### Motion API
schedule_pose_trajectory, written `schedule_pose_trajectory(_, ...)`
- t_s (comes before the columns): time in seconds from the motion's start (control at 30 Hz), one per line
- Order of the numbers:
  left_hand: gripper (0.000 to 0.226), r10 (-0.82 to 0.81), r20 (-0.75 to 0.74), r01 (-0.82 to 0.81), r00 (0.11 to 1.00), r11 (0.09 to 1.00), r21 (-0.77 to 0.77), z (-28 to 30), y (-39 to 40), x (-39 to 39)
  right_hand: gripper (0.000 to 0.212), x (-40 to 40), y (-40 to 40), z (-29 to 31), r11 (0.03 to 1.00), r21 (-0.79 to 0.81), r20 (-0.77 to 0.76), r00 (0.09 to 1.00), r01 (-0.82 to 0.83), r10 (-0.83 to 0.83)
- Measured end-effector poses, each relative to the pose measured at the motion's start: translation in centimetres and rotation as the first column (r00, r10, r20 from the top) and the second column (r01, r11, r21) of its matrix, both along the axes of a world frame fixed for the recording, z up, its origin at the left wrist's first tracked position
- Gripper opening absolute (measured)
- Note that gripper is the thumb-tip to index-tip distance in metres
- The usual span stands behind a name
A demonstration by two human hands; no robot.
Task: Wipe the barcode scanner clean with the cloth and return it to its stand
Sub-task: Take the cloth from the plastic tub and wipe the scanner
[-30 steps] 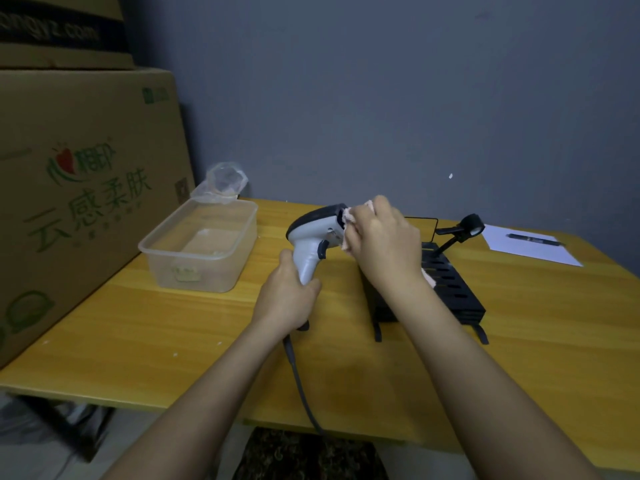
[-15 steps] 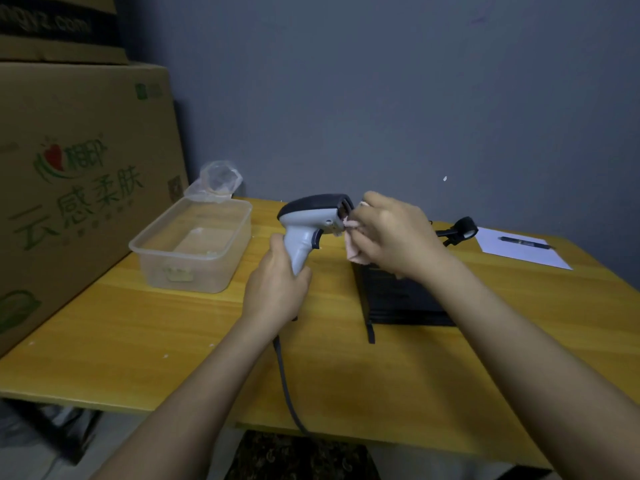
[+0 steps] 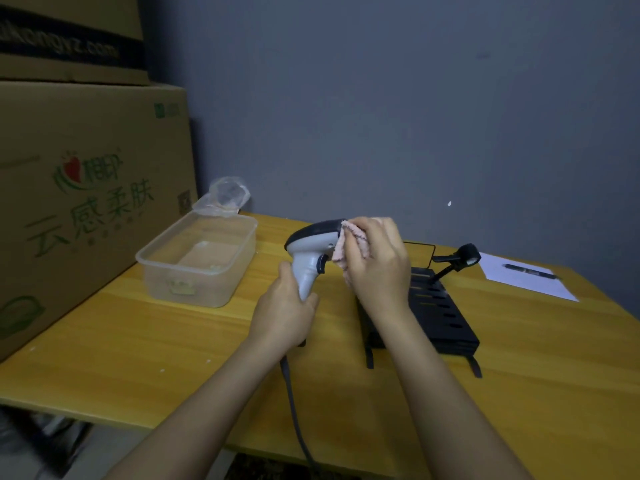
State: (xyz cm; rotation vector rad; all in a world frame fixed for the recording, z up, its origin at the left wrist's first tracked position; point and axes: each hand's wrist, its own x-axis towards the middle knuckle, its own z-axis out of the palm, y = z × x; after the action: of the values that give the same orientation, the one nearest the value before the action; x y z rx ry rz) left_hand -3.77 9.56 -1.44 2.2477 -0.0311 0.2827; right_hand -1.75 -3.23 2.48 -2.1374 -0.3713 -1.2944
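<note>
A grey and black barcode scanner is held upright above the wooden table. My left hand grips its handle from below. My right hand presses a pink cloth against the scanner's front end, covering the window. The scanner's grey cable drops from the handle over the table's near edge. The black stand, a bent arm with a ring holder, rises behind my right hand at the back of a black slotted base.
A clear plastic tub with a crumpled plastic bag behind it sits left of the scanner. Large cardboard boxes stand along the table's left side. A white paper with a pen lies at the far right.
My right hand has rubbed the cloth around the scanner's front end, shifting from its side to over the nose. The left hand has kept its grip on the handle.
</note>
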Motion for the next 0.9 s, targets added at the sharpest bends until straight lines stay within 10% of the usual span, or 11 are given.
schedule_pose_trajectory(0.17, 0.024, 0.004, 0.023, -0.003, 1.0, 0.999, -0.038, 0.4, 0.9, 0.2, 0.012, 0.6, -0.2, 0.9, 0.992, 0.07, -0.284, 0.956, 0.102, -0.078)
schedule_pose_trajectory(0.37, 0.026, 0.01, 0.051, -0.01, 0.999, 1.0, 0.0, 0.8, 1.4, 0.4, 0.013, 0.4, -0.9, 1.1, 0.86, -0.5, -0.133, 0.972, 0.104, -0.195)
schedule_pose_trajectory(0.5, 0.028, 0.012, 0.079, -0.013, 0.997, 1.0, 0.018, 0.8, 1.8, 0.4, 0.017, -0.2, -2.9, 2.4, 0.848, -0.516, -0.307, 0.95, -0.117, -0.056)
schedule_pose_trajectory(0.63, 0.024, -0.014, 0.061, 0.014, 0.998, 1.0, -0.012, 0.2, 1.1, 0.5, 0.014, -1.1, -2.9, 3.5, 0.932, -0.124, -0.515, 0.825, -0.341, 0.233)
schedule_pose_trajectory(0.77, 0.024, -0.066, 0.032, 0.068, 0.997, 0.995, -0.069, 0.2, 0.2, 0.7, 0.011, -1.2, -2.2, 3.2, 0.861, 0.432, -0.244, 0.884, -0.269, 0.399)
schedule_pose_trajectory(0.9, 0.021, -0.085, -0.025, 0.083, 0.996, 0.992, -0.097, 0.3, -0.3, 0.4, 0.017, -1.0, -1.5, 0.5, 0.938, 0.274, -0.106, 0.963, -0.212, 0.249)
